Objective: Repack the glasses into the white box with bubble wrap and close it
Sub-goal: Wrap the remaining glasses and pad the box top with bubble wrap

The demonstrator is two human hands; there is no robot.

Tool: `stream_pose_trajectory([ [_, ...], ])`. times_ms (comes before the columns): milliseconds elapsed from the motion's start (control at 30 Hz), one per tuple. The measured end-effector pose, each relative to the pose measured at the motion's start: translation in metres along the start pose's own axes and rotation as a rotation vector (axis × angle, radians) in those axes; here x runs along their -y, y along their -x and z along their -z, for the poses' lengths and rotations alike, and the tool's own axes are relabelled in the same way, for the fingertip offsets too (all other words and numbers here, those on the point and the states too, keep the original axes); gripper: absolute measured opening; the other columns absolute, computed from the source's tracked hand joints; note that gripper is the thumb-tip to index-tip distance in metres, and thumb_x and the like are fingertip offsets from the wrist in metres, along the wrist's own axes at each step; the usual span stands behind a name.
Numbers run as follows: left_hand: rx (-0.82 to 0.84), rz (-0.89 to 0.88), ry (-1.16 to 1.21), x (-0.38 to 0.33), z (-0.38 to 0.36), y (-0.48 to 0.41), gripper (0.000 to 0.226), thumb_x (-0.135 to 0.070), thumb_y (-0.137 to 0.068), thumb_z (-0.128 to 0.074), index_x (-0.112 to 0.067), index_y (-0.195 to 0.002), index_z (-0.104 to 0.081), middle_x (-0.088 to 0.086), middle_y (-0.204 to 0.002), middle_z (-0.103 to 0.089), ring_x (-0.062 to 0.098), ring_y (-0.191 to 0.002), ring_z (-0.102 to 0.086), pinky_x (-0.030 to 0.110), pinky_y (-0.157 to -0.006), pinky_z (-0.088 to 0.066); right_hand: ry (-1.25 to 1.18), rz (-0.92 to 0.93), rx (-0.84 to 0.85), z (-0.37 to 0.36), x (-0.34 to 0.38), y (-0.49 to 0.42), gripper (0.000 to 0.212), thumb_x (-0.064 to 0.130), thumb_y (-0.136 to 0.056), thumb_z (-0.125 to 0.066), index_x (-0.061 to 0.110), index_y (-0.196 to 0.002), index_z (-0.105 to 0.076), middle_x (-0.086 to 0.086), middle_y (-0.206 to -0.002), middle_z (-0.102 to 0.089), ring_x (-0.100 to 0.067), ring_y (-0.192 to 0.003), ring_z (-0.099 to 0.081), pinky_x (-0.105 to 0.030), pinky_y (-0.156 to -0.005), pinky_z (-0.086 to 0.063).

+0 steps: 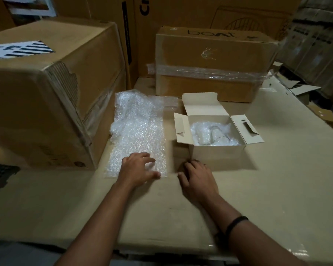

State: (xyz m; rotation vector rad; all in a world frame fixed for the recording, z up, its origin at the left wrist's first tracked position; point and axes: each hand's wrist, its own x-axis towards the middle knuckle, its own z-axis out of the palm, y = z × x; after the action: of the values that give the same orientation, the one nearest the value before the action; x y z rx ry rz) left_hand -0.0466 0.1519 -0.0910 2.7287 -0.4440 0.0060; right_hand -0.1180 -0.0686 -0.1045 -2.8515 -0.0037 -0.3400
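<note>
Cardboard-covered table (258,189); rear carton (215,54) reads "boat"; left hand (137,168) spread on bubble wrap (138,127), right hand (197,179) relaxed, empty.

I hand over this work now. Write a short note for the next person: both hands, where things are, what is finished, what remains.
Hands: left grip rests with spread fingers on the near end of the loose bubble wrap sheet; right grip lies on the cardboard surface beside the white box, holding nothing.
Things: the box is open, flaps spread; at least one glass lies inside on bubble wrap.
Done: glass in box.
Left: add the loose sheet, close the flaps.
</note>
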Motion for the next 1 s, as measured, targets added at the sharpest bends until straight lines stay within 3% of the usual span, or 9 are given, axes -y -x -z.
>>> stream_pose_trajectory([
  [100, -0.105, 0.000, 0.080, 0.002, -0.002, 0.000, 0.024, -0.046, -0.081, -0.069, -0.030, -0.098, -0.075, -0.010, -0.123, -0.064, 0.017, -0.118, -0.053, 0.038, -0.096, -0.036, 0.017, 0.028, 0.028, -0.001, 0.000, 0.000, 0.038, 0.044, -0.086, -0.047, 0.023, -0.115, -0.059, -0.004, -0.111, -0.061, -0.027, -0.105, -0.055, -0.039, -0.086, -0.044],
  [200, -0.254, 0.131, 0.405, -0.002, 0.002, 0.003, 0.017, -0.033, -0.086, -0.065, -0.019, -0.087, -0.075, -0.003, -0.092, -0.073, 0.019, -0.090, -0.065, 0.035, -0.083, -0.048, 0.030, 0.023, 0.030, -0.001, 0.001, 0.001, 0.037, 0.044, -0.086, -0.045, 0.027, -0.116, -0.059, -0.003, -0.114, -0.060, -0.027, -0.106, -0.054, -0.038, -0.086, -0.043],
  [333, -0.362, 0.276, 0.778, -0.002, 0.010, 0.004, 0.034, -0.018, -0.092, -0.059, -0.018, -0.058, -0.051, -0.012, -0.055, -0.043, 0.008, -0.058, -0.040, 0.029, -0.057, -0.032, 0.027, 0.005, 0.027, -0.001, 0.001, 0.000, 0.037, 0.045, -0.085, -0.043, 0.028, -0.110, -0.063, -0.003, -0.112, -0.060, -0.026, -0.105, -0.054, -0.038, -0.086, -0.043],
  [400, -0.453, 0.345, 0.880, 0.000, 0.013, 0.002, 0.034, -0.013, -0.092, -0.058, -0.018, -0.059, -0.050, -0.011, -0.056, -0.042, 0.007, -0.056, -0.036, 0.028, -0.059, -0.031, 0.023, 0.006, 0.025, -0.002, 0.001, 0.000, 0.037, 0.046, -0.085, -0.044, 0.028, -0.110, -0.064, -0.003, -0.113, -0.060, -0.026, -0.106, -0.054, -0.038, -0.087, -0.043],
  [533, -0.704, 0.412, 0.893, -0.003, 0.017, 0.003, 0.014, -0.016, -0.088, -0.066, -0.014, -0.075, -0.063, -0.001, -0.074, -0.061, 0.010, -0.066, -0.051, 0.025, -0.065, -0.041, 0.013, 0.007, 0.036, -0.003, -0.001, -0.001, 0.036, 0.044, -0.086, -0.046, 0.028, -0.113, -0.064, -0.001, -0.121, -0.059, -0.024, -0.113, -0.051, -0.037, -0.092, -0.039],
  [600, -0.565, 0.337, 0.841, -0.008, 0.017, 0.008, 0.012, -0.011, -0.081, -0.070, -0.016, -0.072, -0.066, -0.002, -0.071, -0.064, 0.011, -0.064, -0.054, 0.024, -0.062, -0.043, 0.011, 0.006, 0.037, -0.003, -0.001, -0.001, 0.036, 0.045, -0.086, -0.045, 0.029, -0.113, -0.063, 0.000, -0.122, -0.059, -0.023, -0.113, -0.051, -0.036, -0.092, -0.039],
  [733, -0.027, 0.261, 0.472, -0.004, 0.012, 0.014, 0.014, -0.014, -0.070, -0.081, -0.023, -0.074, -0.070, -0.008, -0.073, -0.068, 0.006, -0.069, -0.061, 0.022, -0.062, -0.046, 0.001, 0.018, 0.028, -0.002, -0.001, 0.001, 0.034, 0.044, -0.087, -0.048, 0.029, -0.114, -0.063, 0.000, -0.120, -0.059, -0.023, -0.112, -0.051, -0.036, -0.091, -0.039],
  [867, -0.050, 0.267, 0.484, 0.007, 0.020, 0.009, 0.028, 0.003, -0.080, -0.069, -0.014, -0.101, -0.074, -0.004, -0.091, -0.069, 0.007, -0.082, -0.063, 0.014, -0.072, -0.046, 0.000, 0.029, 0.035, 0.001, -0.001, 0.000, 0.033, 0.043, -0.088, -0.048, 0.030, -0.115, -0.062, 0.001, -0.120, -0.059, -0.022, -0.111, -0.051, -0.035, -0.091, -0.038],
  [1000, -0.229, 0.358, 0.755, 0.012, 0.025, 0.006, 0.032, 0.009, -0.081, -0.063, -0.021, -0.082, -0.072, -0.001, -0.075, -0.069, 0.015, -0.071, -0.064, 0.035, -0.070, -0.060, -0.014, 0.029, 0.024, 0.000, -0.001, 0.001, 0.033, 0.043, -0.087, -0.049, 0.030, -0.114, -0.063, 0.000, -0.119, -0.059, -0.023, -0.111, -0.051, -0.036, -0.091, -0.038],
])
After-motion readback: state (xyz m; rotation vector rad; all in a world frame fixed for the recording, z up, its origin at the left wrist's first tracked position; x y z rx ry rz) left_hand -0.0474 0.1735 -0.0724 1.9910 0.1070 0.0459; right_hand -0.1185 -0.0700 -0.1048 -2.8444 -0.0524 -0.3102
